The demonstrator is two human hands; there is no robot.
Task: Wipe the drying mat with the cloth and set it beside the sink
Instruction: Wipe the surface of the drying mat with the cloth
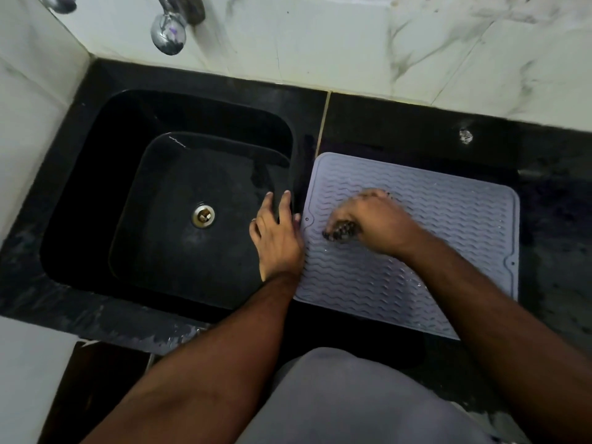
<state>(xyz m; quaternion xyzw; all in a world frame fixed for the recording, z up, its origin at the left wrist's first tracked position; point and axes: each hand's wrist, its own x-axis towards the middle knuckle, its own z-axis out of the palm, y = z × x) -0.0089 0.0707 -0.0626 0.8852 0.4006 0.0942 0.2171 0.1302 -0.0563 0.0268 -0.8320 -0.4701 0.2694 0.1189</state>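
Mat (pixel 448 238), pale grey with wavy ridges, lies flat on the black counter (pixel 544 219) at centre right of the frame, its left edge just beside the sink (pixel 96 193). On the mat's left part the right hand (pixel 371 222) is curled round a dark checked cloth (pixel 341 232), which pokes out under the fingers and presses on the ridges. The left hand (pixel 277 232) lies at the mat's left edge, fingers straight and spread, resting over the sink's right rim, with the side of the hand touching the mat's border. Both forearms reach in from the lower frame over a grey garment (pixel 352 405). Small glints of water show on the mat near its lower right. A metal drain (pixel 203 215) sits in the sink's floor, and a blurred tap (pixel 168 33) hangs at upper left against white marbled tiles (pixel 352 43).
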